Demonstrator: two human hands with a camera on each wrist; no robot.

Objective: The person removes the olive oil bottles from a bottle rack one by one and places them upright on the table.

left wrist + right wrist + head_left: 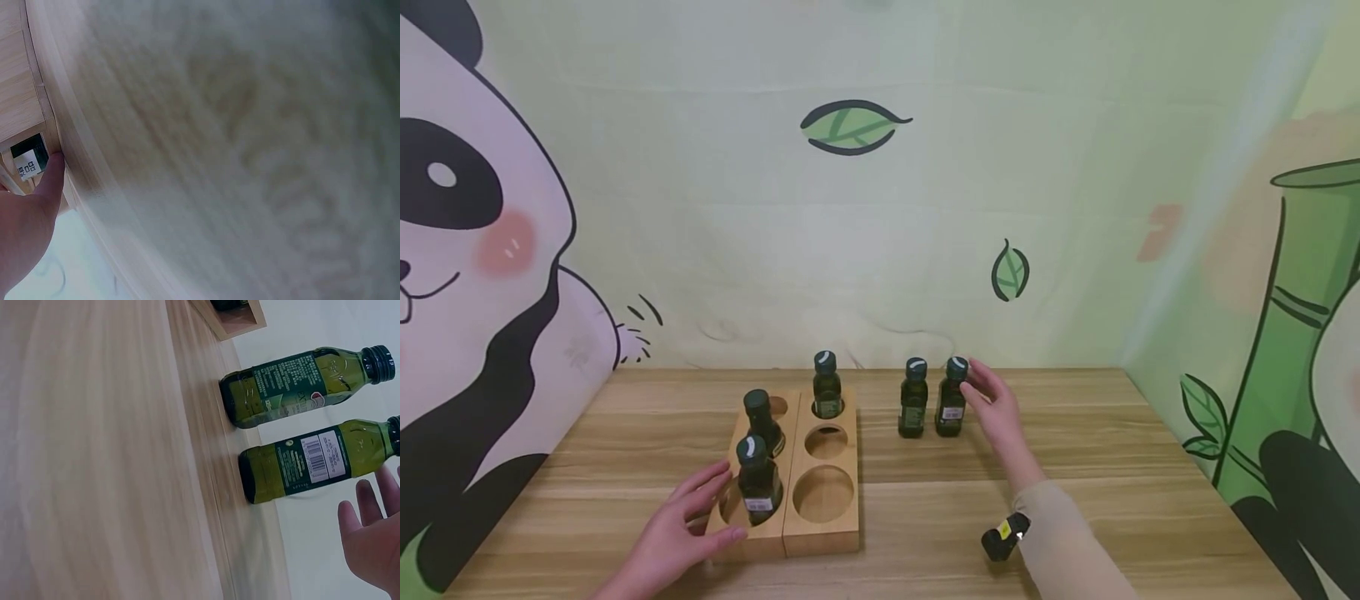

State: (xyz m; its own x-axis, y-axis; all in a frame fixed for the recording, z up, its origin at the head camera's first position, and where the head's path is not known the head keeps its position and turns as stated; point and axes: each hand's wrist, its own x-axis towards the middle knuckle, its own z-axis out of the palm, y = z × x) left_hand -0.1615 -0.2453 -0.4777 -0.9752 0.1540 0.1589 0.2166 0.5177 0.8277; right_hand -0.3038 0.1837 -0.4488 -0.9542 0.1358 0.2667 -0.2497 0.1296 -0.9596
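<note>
A wooden rack [822, 537] with round holes stands on the table, and three dark green glass bottles sit in it. One bottle [758, 483] is in the front left hole, another [763, 421] behind it, and a third [827, 385] at the back right. My left hand [673, 533] rests against the rack's front left corner, thumb along the front, fingers at the side. Right of the rack, two more bottles [913, 398] [287, 387] stand upright. Beside the neck of the rightmost bottle [951, 398] is my right hand [996, 408], fingers spread, with a small gap in the right wrist view.
The wood-grain table [925, 508] ends at a printed cloth backdrop [737, 233]. Two holes of the rack's right column, at the middle [827, 450] and front [823, 496], hold no bottle. A black wrist device [1006, 536] sits at the right sleeve.
</note>
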